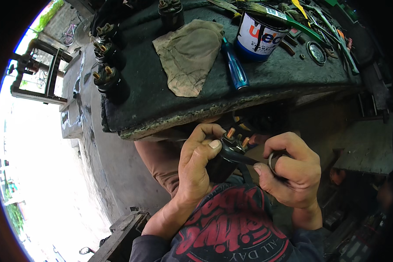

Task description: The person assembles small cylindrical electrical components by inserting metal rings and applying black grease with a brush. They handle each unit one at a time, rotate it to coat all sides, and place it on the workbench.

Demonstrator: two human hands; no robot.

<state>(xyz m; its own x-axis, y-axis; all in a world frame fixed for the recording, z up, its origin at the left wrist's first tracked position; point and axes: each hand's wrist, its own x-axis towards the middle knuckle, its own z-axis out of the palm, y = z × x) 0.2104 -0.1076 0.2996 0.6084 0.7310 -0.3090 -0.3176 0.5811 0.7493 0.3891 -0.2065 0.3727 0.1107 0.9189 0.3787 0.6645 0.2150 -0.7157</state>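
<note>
In front of my lap, below the bench edge, my left hand (196, 161) is closed round a black starter solenoid (222, 168). Two threaded copper studs (231, 133) stick up from its top, and my left thumb presses on its upper rim. A black strip of tape (243, 159) runs from that rim to my right hand (292, 170). The fingers there are curled round a tape roll (272, 160), of which only a pale ring shows; the rest is hidden by the fingers.
On the dark workbench (139, 83) stand several similar solenoids (106, 78) along the left edge. A brown cloth (187, 54), a blue screwdriver handle (236, 67) and a paint can (258, 39) with a brush (266, 11) across it lie ahead. Loose tools crowd the right.
</note>
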